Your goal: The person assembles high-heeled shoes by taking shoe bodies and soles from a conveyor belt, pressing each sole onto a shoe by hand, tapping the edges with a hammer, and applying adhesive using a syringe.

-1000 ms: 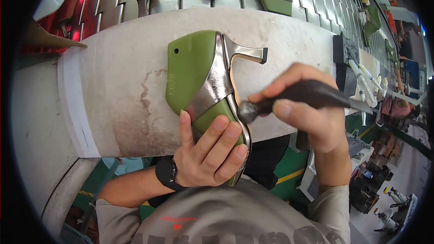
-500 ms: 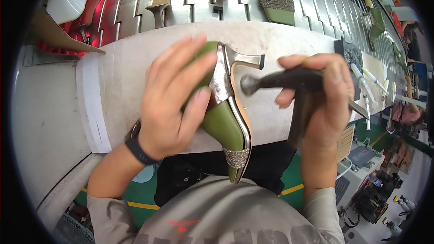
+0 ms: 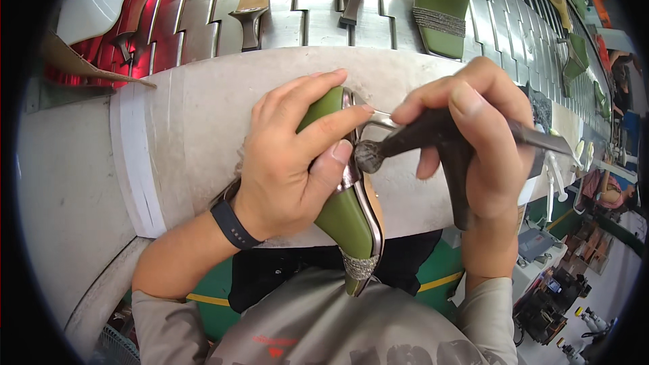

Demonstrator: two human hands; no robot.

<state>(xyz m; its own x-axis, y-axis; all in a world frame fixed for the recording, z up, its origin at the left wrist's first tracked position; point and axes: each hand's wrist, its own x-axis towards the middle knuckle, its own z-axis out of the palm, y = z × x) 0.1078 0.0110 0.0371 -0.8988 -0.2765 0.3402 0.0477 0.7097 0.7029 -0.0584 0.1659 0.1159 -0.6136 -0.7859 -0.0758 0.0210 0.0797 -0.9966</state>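
the left hand (image 3: 287, 152) has curled half-closed over a glossy green-and-bronze heeled shoe (image 3: 345, 220) on the pale worktable (image 3: 203, 111), seemingly steadying it; the right hand (image 3: 497, 125), wrapped round a dark round-faced metal hammer (image 3: 443, 134), has neared its edge.

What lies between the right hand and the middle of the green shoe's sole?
In the head view, the dark hammer's rounded end; whether it touches the sole is unclear.
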